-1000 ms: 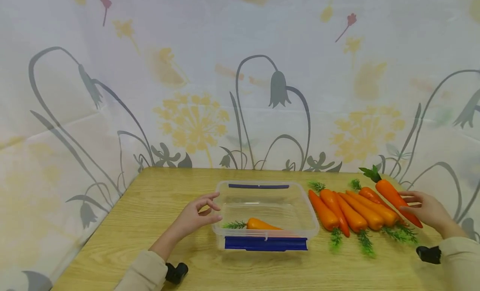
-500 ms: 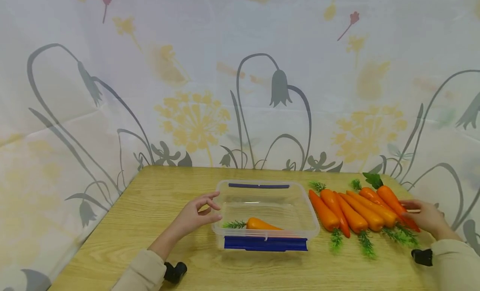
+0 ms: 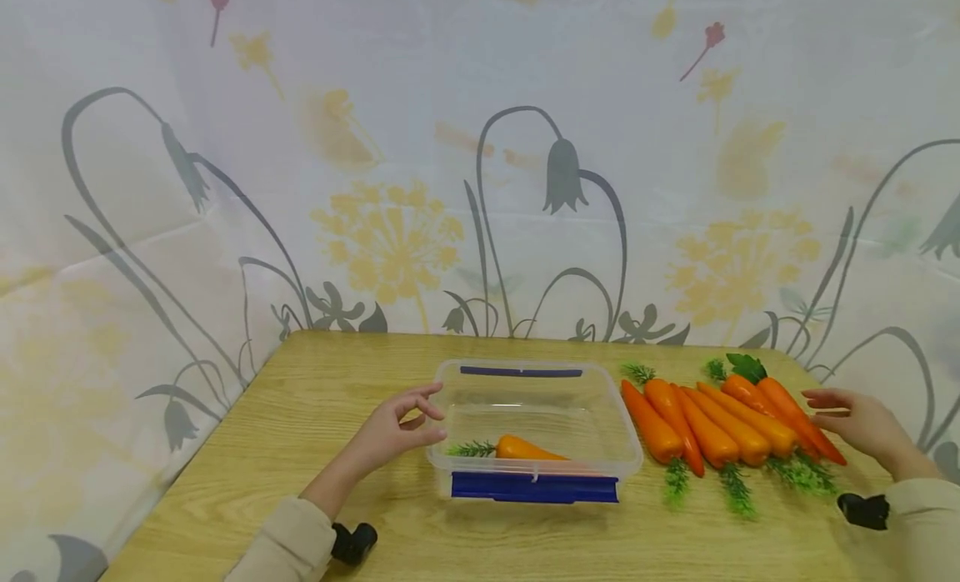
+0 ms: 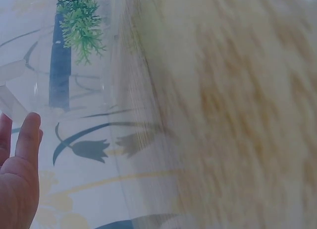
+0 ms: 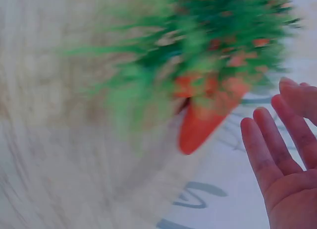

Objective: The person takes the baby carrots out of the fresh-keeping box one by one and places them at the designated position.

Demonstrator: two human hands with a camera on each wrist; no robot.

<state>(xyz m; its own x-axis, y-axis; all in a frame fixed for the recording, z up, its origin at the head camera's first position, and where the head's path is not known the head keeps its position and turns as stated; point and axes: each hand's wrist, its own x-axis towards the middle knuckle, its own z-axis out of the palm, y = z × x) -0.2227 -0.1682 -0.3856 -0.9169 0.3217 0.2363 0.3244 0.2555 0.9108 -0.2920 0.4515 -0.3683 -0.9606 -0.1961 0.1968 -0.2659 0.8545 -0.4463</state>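
A clear plastic box (image 3: 592,464) with blue latches stands mid-table, one orange carrot (image 3: 523,448) lying inside. My left hand (image 3: 384,436) hovers at the box's left rim, fingers loosely bent around nothing; whether it touches the rim I cannot tell. Several carrots lie side by side right of the box. At the right end of that row is a carrot (image 3: 801,419) with dark green leaves. Just right of it is my right hand (image 3: 862,428), its fingers extended and holding nothing. The right wrist view shows a blurred red-orange carrot tip (image 5: 198,132) beside the fingers (image 5: 262,144).
The wooden table (image 3: 337,365) meets a flower-printed cloth (image 3: 390,148) at the back and sides. Feathery carrot greens (image 3: 738,490) stick out from the row toward the front. Black wrist cameras sit below each hand.
My right hand has lowered the leafy-topped carrot onto the right end of the row, let go of it and drawn slightly right. My left hand has stayed by the box.
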